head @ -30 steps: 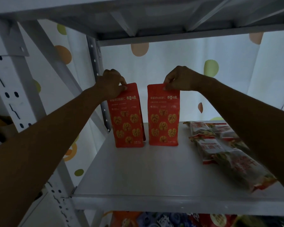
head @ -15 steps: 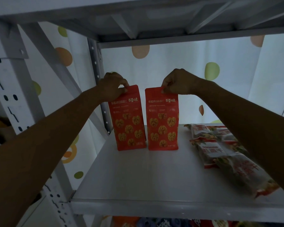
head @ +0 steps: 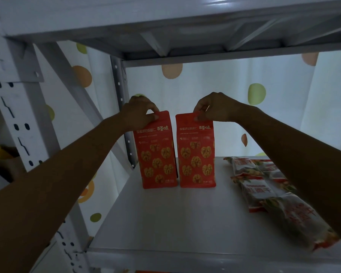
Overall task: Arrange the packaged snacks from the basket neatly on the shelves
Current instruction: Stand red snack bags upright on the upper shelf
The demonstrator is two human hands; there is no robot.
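Your left hand (head: pixel 140 113) pinches the top seal of the left pouch (head: pixel 156 154), and your right hand (head: pixel 215 109) pinches the top seal of the right pouch (head: pixel 196 154). Both red pouches stand upright at the far left of the shelf (head: pixel 165 223), long axes vertical, directly below your hands, with only a thin gap between them. The left pouch sits just beside the rear post (head: pixel 118 85), so little room remains leftward. Flat packets (head: pixel 264 194) lie along the right side, well apart from the right pouch. Bare shelf lies nearer you, and the upper shelf (head: pixel 185 36) leaves headroom above your knuckles. Letting go looks like your next call, once both seem steady.
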